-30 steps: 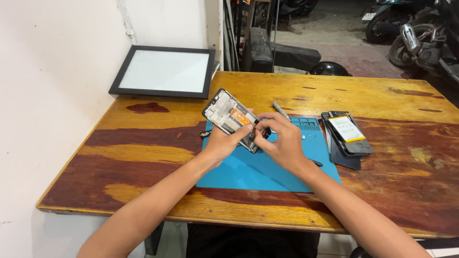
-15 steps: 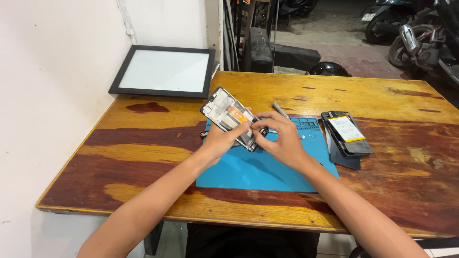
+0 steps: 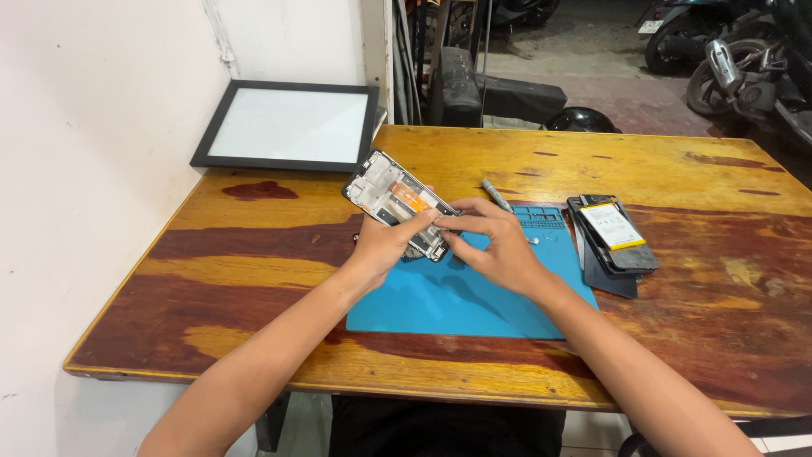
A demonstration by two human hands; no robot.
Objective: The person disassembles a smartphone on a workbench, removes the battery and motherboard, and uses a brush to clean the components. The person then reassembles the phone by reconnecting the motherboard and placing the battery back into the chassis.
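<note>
Phone frame: the opened phone frame (image 3: pixel 396 201) is held tilted above the far left corner of the blue mat (image 3: pixel 461 296), its inner side with an orange strip facing up.
Left hand: the left hand (image 3: pixel 391 244) grips the frame's near end, thumb on top and fingers curled underneath (the fingertips below are hidden).
Right hand: the right hand (image 3: pixel 499 245) meets the frame at its lower right corner, thumb and forefinger pressed together in a pinch on something too small to make out.
Doing it well: a firm left-hand grip that keeps the frame from rocking would likely serve best, with the pinch kept light and close to the edge so thin parts do not bend.
Nearby things: a grey pen-like tool (image 3: pixel 496 195) lies just beyond the right hand; a stack of phone parts (image 3: pixel 611 239) with a yellow-edged battery on top sits at the mat's right edge, apart from both hands.
Edges: the wooden table (image 3: pixel 254 279) ends close to the wall on the left, and a framed white panel (image 3: pixel 289 125) lies at the far left corner.
Open room: bare mat lies under and in front of the wrists; bare wood spreads to the left and the far right.
</note>
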